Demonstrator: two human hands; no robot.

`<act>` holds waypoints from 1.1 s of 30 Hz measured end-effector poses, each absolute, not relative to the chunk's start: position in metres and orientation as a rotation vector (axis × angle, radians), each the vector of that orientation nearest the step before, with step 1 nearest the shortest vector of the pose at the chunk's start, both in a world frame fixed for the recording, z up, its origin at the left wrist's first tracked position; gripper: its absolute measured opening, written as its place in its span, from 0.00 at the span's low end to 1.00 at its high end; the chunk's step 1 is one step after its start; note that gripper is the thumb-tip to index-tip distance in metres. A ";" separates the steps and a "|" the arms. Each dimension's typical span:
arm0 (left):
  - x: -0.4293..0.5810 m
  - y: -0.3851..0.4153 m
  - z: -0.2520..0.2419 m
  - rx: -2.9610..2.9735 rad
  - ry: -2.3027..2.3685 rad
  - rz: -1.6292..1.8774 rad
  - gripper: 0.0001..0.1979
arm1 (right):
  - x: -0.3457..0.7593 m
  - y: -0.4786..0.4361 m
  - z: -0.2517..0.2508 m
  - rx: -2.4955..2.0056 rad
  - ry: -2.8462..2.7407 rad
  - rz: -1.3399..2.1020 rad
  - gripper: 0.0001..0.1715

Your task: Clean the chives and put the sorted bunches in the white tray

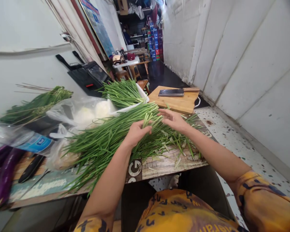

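A long pile of green chives (103, 141) lies across the low wooden table (164, 164). My left hand (136, 132) is closed round a small bunch of chive stalks near the pile's right end. My right hand (172, 119) hovers just beyond it with fingers stretched out, touching the stalk ends. Trimmed bits of stalk are scattered on the table below my right wrist.
A wooden cutting board (176, 101) with a cleaver (171, 92) sits at the table's far end. A white tray (142, 93) holds more chives. Plastic bags (79, 112), a black-handled knife (30, 169) and purple aubergines (3, 174) lie at left. A white wall (256, 80) runs along the right.
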State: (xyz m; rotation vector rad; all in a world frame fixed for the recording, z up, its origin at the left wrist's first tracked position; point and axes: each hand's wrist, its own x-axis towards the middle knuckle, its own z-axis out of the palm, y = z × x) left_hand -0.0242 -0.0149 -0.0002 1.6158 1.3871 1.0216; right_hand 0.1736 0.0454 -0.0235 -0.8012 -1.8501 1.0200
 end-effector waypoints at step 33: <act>-0.018 -0.014 -0.008 1.916 1.564 0.871 0.14 | 0.173 0.038 -0.016 -0.880 -1.670 1.461 0.20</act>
